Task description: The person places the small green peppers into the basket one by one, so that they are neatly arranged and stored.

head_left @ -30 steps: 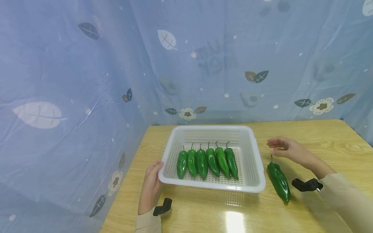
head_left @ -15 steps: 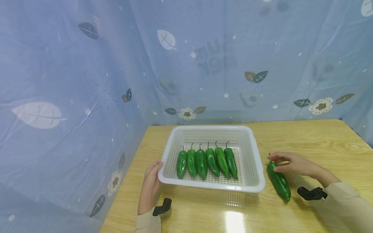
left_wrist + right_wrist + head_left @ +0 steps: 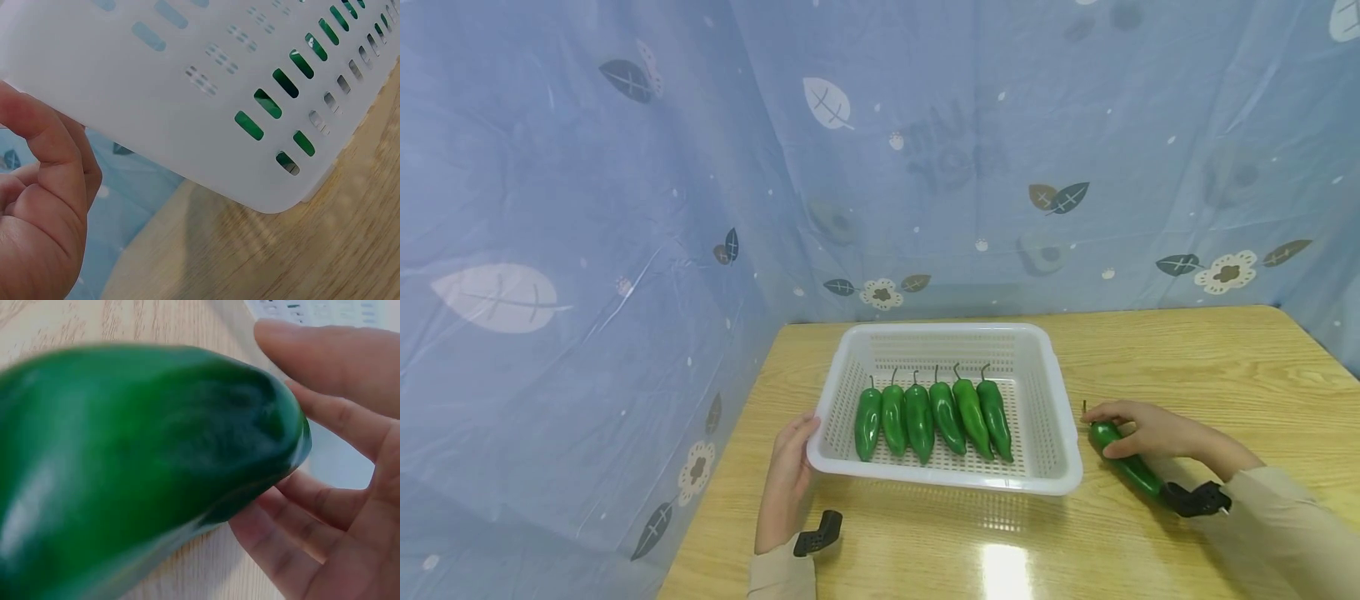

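Note:
In the head view, a white plastic basket [image 3: 940, 477] sits on the wooden table, with several green peppers [image 3: 919, 423] lined up side by side inside, stems toward the back. My left hand [image 3: 791, 454] holds the basket's left side near its front corner; bent fingers [image 3: 65, 156] show at the rim in the left wrist view. To the right of the basket, my right hand [image 3: 1165, 432] grips another green pepper [image 3: 1141, 477] near its stem end. Close up in the right wrist view, thumb and fingers surround one end of that glossy pepper [image 3: 125, 462].
A blue curtain [image 3: 940, 167] with leaf and flower prints hangs behind the table and along its left side. The wooden table top [image 3: 1210, 358] extends right of the basket. A black wrist mount [image 3: 1195, 500] partly covers the gripped pepper's tip.
My right hand has come down from above the stem onto the loose pepper and taken hold of it. The pepper has turned slightly, tip to the right. Left hand and basket look unmoved.

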Demonstrator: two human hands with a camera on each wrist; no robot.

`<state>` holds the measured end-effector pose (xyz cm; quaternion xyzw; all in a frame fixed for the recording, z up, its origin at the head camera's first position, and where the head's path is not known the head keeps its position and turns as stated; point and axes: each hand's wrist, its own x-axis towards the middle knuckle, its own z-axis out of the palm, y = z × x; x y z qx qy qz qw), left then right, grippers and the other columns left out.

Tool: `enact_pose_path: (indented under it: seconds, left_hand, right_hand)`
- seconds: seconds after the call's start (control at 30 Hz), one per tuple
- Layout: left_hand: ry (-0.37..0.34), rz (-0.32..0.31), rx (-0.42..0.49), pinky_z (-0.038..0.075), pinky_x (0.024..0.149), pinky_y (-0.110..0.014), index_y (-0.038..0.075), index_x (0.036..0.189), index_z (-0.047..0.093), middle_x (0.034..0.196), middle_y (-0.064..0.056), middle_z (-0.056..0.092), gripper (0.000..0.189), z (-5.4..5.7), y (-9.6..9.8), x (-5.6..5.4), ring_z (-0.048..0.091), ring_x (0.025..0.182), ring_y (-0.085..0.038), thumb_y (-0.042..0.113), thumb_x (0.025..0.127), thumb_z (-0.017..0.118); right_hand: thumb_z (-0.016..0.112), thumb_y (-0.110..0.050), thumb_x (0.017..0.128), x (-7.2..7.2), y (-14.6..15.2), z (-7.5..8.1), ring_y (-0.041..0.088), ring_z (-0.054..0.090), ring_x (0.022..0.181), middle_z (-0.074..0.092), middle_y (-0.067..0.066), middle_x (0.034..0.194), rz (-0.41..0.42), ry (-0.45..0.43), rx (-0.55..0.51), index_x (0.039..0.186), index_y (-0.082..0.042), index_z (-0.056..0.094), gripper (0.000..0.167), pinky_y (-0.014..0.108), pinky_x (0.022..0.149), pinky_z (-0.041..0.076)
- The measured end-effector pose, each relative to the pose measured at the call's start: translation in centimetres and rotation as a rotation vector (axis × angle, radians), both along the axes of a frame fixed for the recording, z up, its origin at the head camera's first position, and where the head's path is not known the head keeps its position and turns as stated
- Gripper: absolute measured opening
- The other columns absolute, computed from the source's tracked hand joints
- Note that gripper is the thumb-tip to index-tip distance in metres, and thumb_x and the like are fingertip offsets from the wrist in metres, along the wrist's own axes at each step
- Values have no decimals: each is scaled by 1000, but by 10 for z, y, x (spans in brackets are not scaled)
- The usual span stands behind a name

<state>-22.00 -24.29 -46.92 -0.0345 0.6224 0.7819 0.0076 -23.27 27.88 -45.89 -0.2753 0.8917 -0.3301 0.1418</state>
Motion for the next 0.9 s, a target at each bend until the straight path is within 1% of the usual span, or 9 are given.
enact_pose_path:
  seconds: [0.03,0.1,0.17,0.23,0.37,0.5,0.6,0.73,0.9]
  left_hand:
    - [1,-1,0,54,91,-31,-10,133,41,127,-17,53,45,0,0,0,60,110,-19,17,98,48]
    - [7,-8,-4,53,92,-32,-9,134,41,129,-18,51,45,-1,0,0,59,112,-19,18,98,47]
    - [5,-5,-5,53,92,-32,-9,134,42,131,-20,50,45,-1,0,-1,59,114,-20,18,98,48]
    - [3,-9,-15,52,93,-32,-8,134,42,133,-21,48,45,-1,0,-1,57,116,-21,18,98,48]
    - [-3,-12,-23,51,95,-32,-7,135,41,136,-22,46,46,-1,0,-1,55,119,-25,19,98,47]
    - [-2,-14,-24,51,96,-32,-7,136,40,137,-22,45,46,0,0,0,55,120,-24,18,98,47]
    - [-2,-5,-17,51,94,-31,-7,136,41,136,-22,47,46,0,0,0,58,117,-21,17,98,47]
    - [5,2,-21,52,93,-31,-9,135,40,134,-22,49,46,0,0,0,60,114,-19,17,98,47]
    - [-1,1,-20,52,93,-31,-8,135,41,134,-22,49,46,1,0,0,59,114,-20,17,97,47]
  right_hand:
    - [70,-22,84,0,-1,0,25,55,111,55,28,126,1,2,5,123,2,57,48,38,82,52]
    - [71,-24,83,0,-2,1,23,55,110,55,27,125,-2,8,19,122,-1,59,47,40,83,52]
    - [72,-25,82,0,-3,1,29,55,106,56,25,121,-8,1,27,120,-3,61,46,44,81,51]
    - [73,-25,81,0,-4,0,31,54,102,56,21,116,-11,-16,29,118,-6,63,43,45,78,50]
    - [73,-25,80,-1,-4,-1,19,50,95,55,11,108,-7,-31,33,112,-11,64,36,36,74,45]
    - [73,-24,81,-4,-4,-2,10,48,90,58,8,106,11,-7,32,106,-12,64,29,26,70,42]
    - [74,-24,81,-5,-3,0,4,49,87,60,6,105,3,7,36,104,-13,64,28,22,67,42]
    - [73,-25,82,-6,0,7,3,50,88,60,6,105,-35,39,36,106,-10,62,30,24,66,46]
    - [71,-25,84,-7,2,23,10,49,87,57,8,104,-101,114,33,108,-8,60,32,27,64,46]
